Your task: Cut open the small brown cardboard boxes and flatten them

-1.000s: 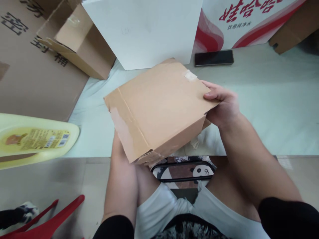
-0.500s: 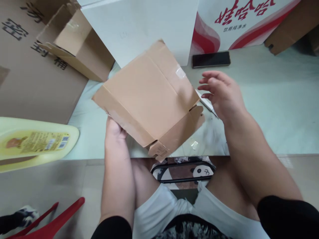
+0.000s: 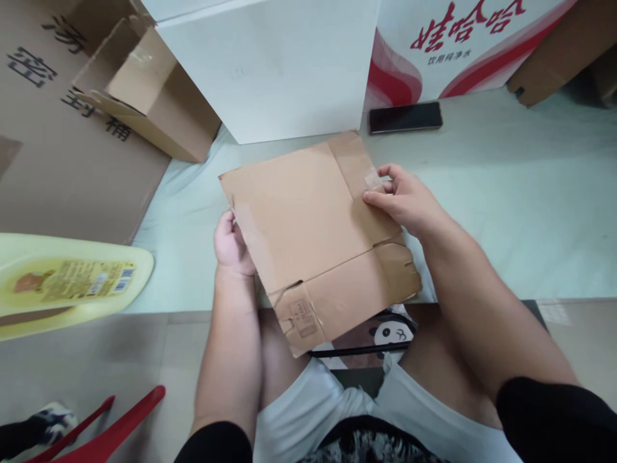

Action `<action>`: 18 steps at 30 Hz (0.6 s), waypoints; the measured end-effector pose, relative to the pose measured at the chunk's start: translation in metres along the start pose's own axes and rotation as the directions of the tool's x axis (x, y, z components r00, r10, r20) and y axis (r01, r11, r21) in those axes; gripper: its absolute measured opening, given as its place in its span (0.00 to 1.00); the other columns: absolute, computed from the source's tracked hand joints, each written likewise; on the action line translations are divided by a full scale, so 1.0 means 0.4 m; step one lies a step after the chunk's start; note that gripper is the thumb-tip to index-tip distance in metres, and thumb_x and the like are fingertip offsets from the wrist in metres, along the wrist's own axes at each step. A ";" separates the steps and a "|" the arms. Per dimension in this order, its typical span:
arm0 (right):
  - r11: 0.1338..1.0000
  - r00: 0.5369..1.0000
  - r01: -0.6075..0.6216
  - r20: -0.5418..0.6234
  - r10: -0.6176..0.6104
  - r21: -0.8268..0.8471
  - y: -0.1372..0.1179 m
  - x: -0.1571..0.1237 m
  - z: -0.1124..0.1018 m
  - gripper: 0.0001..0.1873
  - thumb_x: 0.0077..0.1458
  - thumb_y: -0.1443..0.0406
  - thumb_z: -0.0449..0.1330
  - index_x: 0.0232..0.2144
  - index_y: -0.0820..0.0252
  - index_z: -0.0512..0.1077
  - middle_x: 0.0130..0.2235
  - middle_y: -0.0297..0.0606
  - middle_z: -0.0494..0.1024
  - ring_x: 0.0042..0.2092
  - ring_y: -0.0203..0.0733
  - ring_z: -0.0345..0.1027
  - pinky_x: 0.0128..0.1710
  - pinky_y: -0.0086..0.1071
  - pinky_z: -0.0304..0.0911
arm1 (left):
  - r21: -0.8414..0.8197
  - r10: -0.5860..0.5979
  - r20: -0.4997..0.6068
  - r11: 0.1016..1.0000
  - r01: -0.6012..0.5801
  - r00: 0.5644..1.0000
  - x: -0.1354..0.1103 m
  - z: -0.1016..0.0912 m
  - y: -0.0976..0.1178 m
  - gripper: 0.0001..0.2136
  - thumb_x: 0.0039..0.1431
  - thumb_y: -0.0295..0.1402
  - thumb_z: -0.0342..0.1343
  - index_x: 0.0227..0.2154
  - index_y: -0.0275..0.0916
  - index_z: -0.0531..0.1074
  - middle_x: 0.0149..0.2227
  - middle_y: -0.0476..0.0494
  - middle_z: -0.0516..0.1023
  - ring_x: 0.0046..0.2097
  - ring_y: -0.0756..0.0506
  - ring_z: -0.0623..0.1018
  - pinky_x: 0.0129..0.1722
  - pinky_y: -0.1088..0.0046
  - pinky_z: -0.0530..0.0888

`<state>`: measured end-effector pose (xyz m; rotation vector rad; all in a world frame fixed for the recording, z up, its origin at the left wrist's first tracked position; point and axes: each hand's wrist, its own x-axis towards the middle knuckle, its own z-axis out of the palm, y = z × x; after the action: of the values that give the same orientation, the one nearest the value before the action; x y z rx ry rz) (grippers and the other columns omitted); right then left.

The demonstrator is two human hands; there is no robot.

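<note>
A flattened brown cardboard box point(image 3: 303, 212) is held up in front of me, tilted, its flaps toward my lap. A printed mark shows on its lower left flap, and clear tape sticks to its right edge. My left hand point(image 3: 232, 244) supports the box at its left edge, with the fingers partly hidden behind it. On the right edge, close to the tape, my right hand point(image 3: 402, 198) pinches the cardboard between thumb and fingers.
Behind the box stand a white carton point(image 3: 274, 71) and a red-and-white carton point(image 3: 443, 51). A black phone point(image 3: 405, 118) lies before them on the pale green cloth point(image 3: 511, 193). At left are an open brown box point(image 3: 159, 83), a large carton point(image 3: 72, 173) and a yellow bottle point(image 3: 72, 280).
My right hand has moved in to the left and taken the box's right edge. The box has turned and come lower, nearer my lap.
</note>
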<state>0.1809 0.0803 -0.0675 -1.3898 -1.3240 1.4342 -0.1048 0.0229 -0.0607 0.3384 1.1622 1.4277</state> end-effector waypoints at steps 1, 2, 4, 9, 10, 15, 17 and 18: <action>0.999 0.999 0.000 -0.045 -0.001 -0.040 -0.001 0.002 0.003 0.23 0.44 0.60 0.69 0.42 0.54 0.65 0.30 0.30 0.78 0.29 0.39 0.71 0.26 0.31 0.62 | 0.011 0.017 0.051 1.000 -0.017 0.999 -0.001 -0.002 -0.005 0.18 0.56 0.48 0.58 0.37 0.37 0.77 0.34 0.36 0.84 0.51 0.32 0.83 0.49 0.52 0.82; 0.996 0.996 0.009 -0.084 -0.016 -0.088 -0.002 0.003 0.005 0.23 0.44 0.61 0.69 0.41 0.54 0.65 0.30 0.31 0.78 0.29 0.39 0.70 0.25 0.31 0.60 | 0.045 0.018 0.100 0.999 -0.023 0.995 -0.001 -0.005 -0.011 0.19 0.52 0.49 0.61 0.37 0.37 0.78 0.35 0.36 0.84 0.53 0.31 0.82 0.50 0.52 0.82; 0.987 0.990 0.044 -0.124 -0.063 -0.153 -0.006 0.002 0.005 0.22 0.44 0.62 0.68 0.40 0.54 0.65 0.29 0.30 0.76 0.27 0.38 0.67 0.25 0.31 0.58 | 0.136 0.013 0.139 0.990 -0.032 0.990 0.003 -0.014 -0.022 0.18 0.45 0.42 0.69 0.38 0.37 0.78 0.35 0.36 0.84 0.52 0.30 0.83 0.50 0.53 0.82; 0.987 0.994 0.063 0.085 -0.076 0.146 -0.020 -0.013 -0.035 0.23 0.47 0.49 0.67 0.41 0.53 0.69 0.31 0.32 0.75 0.30 0.39 0.70 0.26 0.31 0.62 | 0.073 0.142 -0.019 0.987 -0.140 0.990 0.036 -0.040 -0.012 0.10 0.55 0.34 0.65 0.40 0.38 0.78 0.40 0.39 0.85 0.52 0.37 0.83 0.54 0.60 0.82; 0.974 0.984 0.051 0.157 -0.087 0.221 -0.022 -0.016 -0.043 0.27 0.47 0.44 0.66 0.42 0.53 0.70 0.34 0.34 0.77 0.32 0.40 0.72 0.27 0.32 0.64 | 0.039 0.185 -0.046 0.982 -0.184 0.982 0.044 -0.045 -0.005 0.09 0.59 0.36 0.63 0.40 0.39 0.78 0.42 0.39 0.85 0.54 0.39 0.82 0.55 0.62 0.81; 0.918 0.906 0.029 0.377 -0.191 0.396 -0.015 -0.027 -0.015 0.44 0.35 0.35 0.71 0.50 0.48 0.68 0.43 0.35 0.80 0.35 0.44 0.78 0.32 0.37 0.73 | -0.023 0.341 -0.027 0.940 -0.341 0.940 0.060 -0.047 0.011 0.10 0.64 0.43 0.61 0.39 0.42 0.75 0.48 0.42 0.83 0.63 0.43 0.76 0.58 0.68 0.79; 0.934 0.928 0.064 0.323 -0.186 0.352 -0.008 -0.039 0.017 0.37 0.38 0.42 0.75 0.45 0.51 0.70 0.36 0.33 0.78 0.30 0.38 0.74 0.28 0.33 0.71 | -0.020 0.328 0.019 0.945 -0.328 0.945 0.054 -0.035 0.005 0.10 0.64 0.43 0.61 0.41 0.43 0.75 0.48 0.42 0.83 0.60 0.44 0.78 0.55 0.69 0.80; 0.945 0.945 0.091 0.271 -0.181 0.315 -0.005 -0.049 0.026 0.33 0.40 0.44 0.75 0.41 0.53 0.71 0.32 0.32 0.76 0.27 0.36 0.71 0.25 0.31 0.69 | -0.010 0.300 0.042 0.954 -0.300 0.953 0.051 -0.029 0.002 0.09 0.64 0.42 0.61 0.41 0.43 0.74 0.48 0.43 0.83 0.58 0.44 0.80 0.52 0.70 0.81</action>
<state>0.1734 0.0599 -0.0623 -0.8918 -1.2905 1.7125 -0.1195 0.0357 -0.0738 0.5592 1.1057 1.6771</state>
